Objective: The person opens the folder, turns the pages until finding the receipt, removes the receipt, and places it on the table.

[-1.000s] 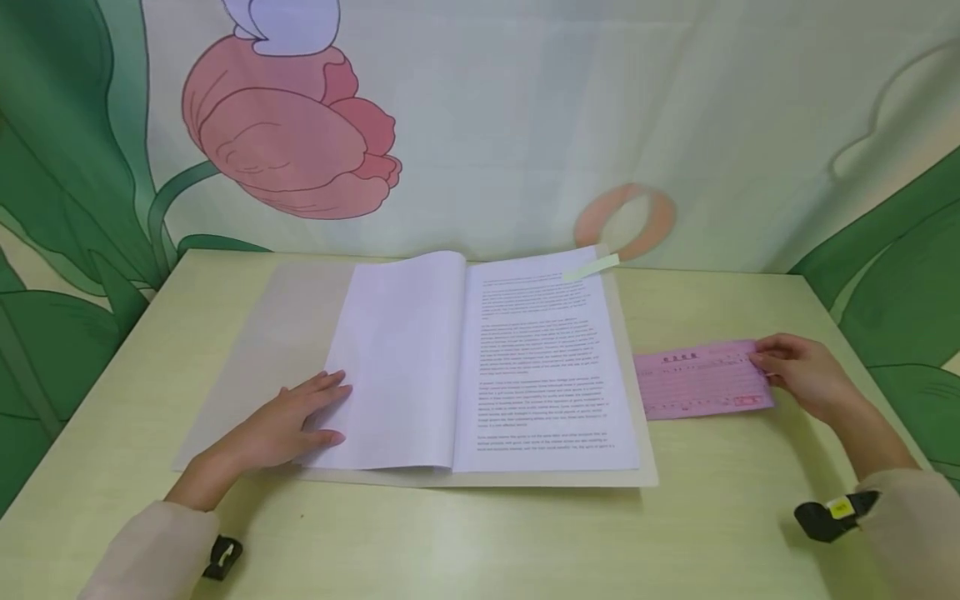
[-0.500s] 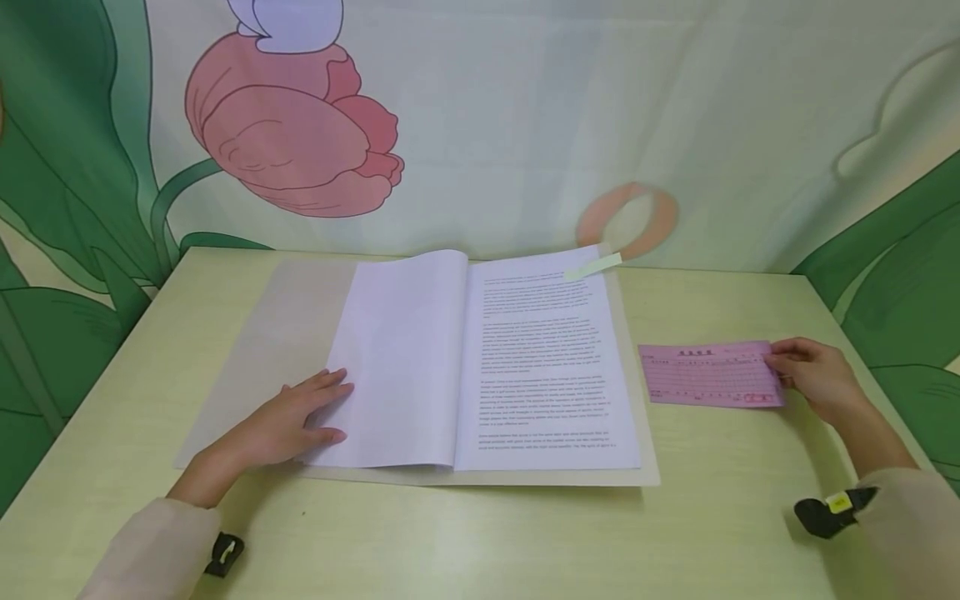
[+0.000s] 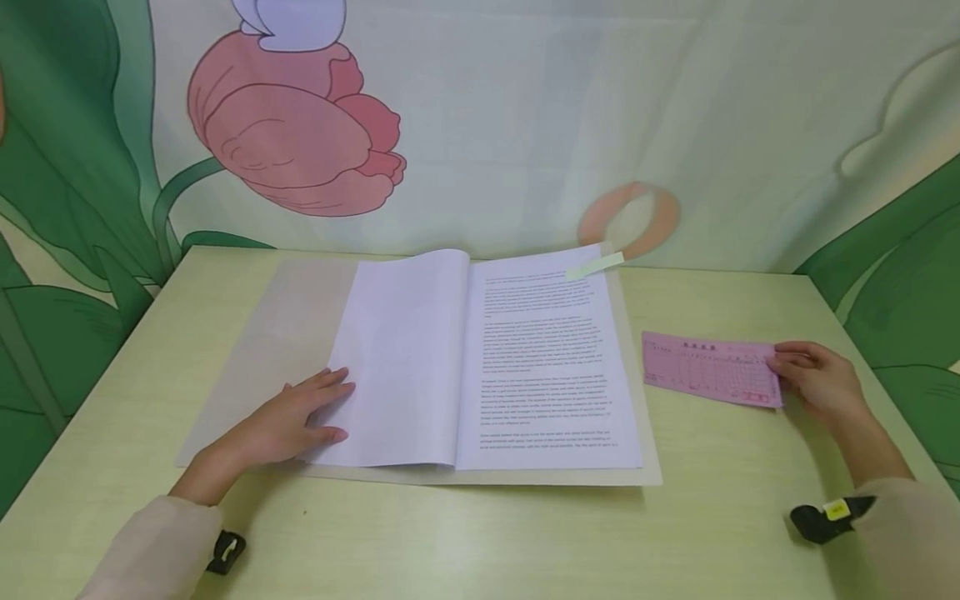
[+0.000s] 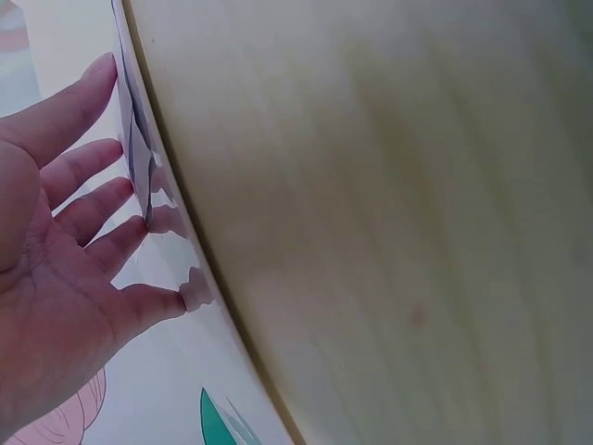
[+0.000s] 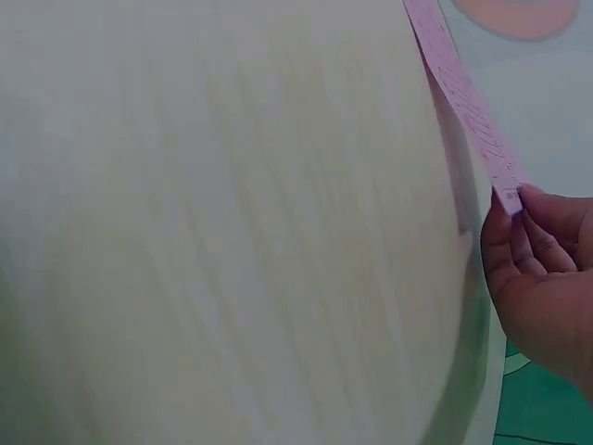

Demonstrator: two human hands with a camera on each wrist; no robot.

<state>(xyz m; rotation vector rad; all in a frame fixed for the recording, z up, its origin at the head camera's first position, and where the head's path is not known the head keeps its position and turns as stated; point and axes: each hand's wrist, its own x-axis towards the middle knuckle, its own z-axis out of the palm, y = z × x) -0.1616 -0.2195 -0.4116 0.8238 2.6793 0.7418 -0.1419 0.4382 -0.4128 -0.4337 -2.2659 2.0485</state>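
Note:
A pink printed slip (image 3: 708,371) is pinched at its right end by my right hand (image 3: 821,383), between thumb and fingers. In the right wrist view the slip (image 5: 468,107) tilts a little above the table, with a shadow beneath it. To its left lies an open folder (image 3: 300,325) of white sheets: a blank left page (image 3: 401,358) and a right page (image 3: 543,375) of printed text. My left hand (image 3: 285,421) rests with spread, fairly straight fingers on the left page's lower edge. The left wrist view shows that hand (image 4: 74,213) from the palm side, fingertips touching the sheets.
A pale green strip (image 3: 595,267) lies across the right page's top corner. Behind the table (image 3: 480,542) hangs a curtain (image 3: 510,125) printed with flowers and leaves. A black strap end (image 3: 828,518) sticks out from the right sleeve.
My right hand has drawn the pink slip slightly to the right, away from the folder's edge, and its angle has turned. The left hand stays on the page.

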